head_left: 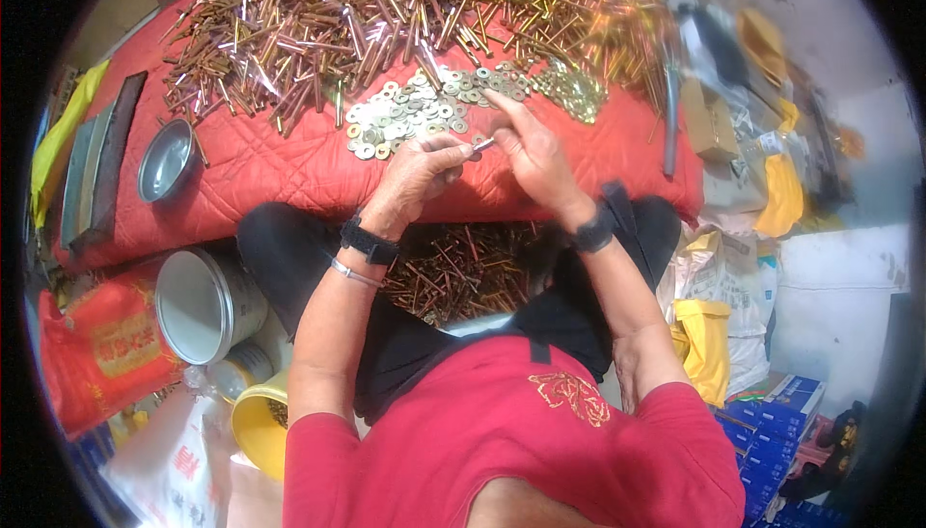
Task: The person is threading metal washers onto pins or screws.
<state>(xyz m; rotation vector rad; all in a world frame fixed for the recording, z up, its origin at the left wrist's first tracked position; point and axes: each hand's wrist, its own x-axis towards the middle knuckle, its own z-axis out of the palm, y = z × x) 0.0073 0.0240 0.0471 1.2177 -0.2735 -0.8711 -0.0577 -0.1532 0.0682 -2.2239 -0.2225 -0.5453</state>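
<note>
My left hand (422, 179) is pinched, thumb against index finger, on a small silvery metal piece (483, 144); its exact kind is too small to make out. Just right of it, my right hand (538, 160) has its index finger stretched toward the washers and its thumb apart, close to the metal piece. Flat round washers (395, 118) lie spread on the red quilted cover (260, 166) just beyond both hands. Smaller shiny yellowish pieces (576, 92) lie to their right. Behind rises a wide heap of brassy metal rods (338, 22).
A metal bowl (166, 162) sits on the cover at left. More rods (463, 272) fill a container between my legs. Lower left are a grey bucket (193, 306), a yellow bucket (258, 432) and a red sack (106, 354). Blue boxes (779, 432) stack at lower right.
</note>
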